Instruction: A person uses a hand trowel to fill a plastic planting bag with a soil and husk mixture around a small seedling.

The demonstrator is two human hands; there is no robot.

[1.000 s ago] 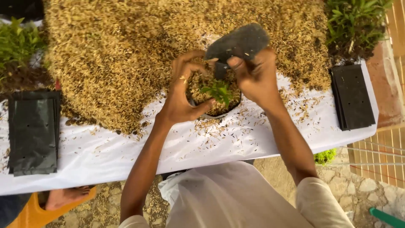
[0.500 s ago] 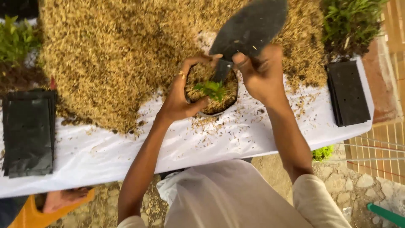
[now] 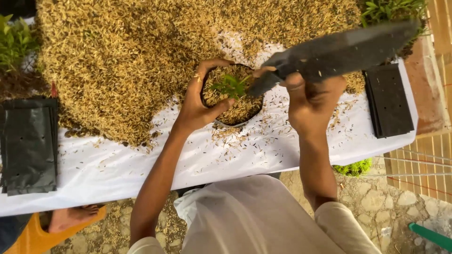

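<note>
Left hand (image 3: 200,106) clasps round black grow bag (image 3: 233,96) of husk holding green seedling (image 3: 230,86) on white surface (image 3: 263,150); right hand (image 3: 310,101) grips flat dark bag (image 3: 343,49); husk heap (image 3: 127,56) just behind.

an outdoor plant nursery: husk heap (image 3: 141,61), black grow bags (image 3: 28,146), seedlings (image 3: 14,40).

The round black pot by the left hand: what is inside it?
Inside the pot lie tan husks and a small green seedling. The left hand grips its rim. Anything beneath the husks is covered, including the seedling's roots.
</note>
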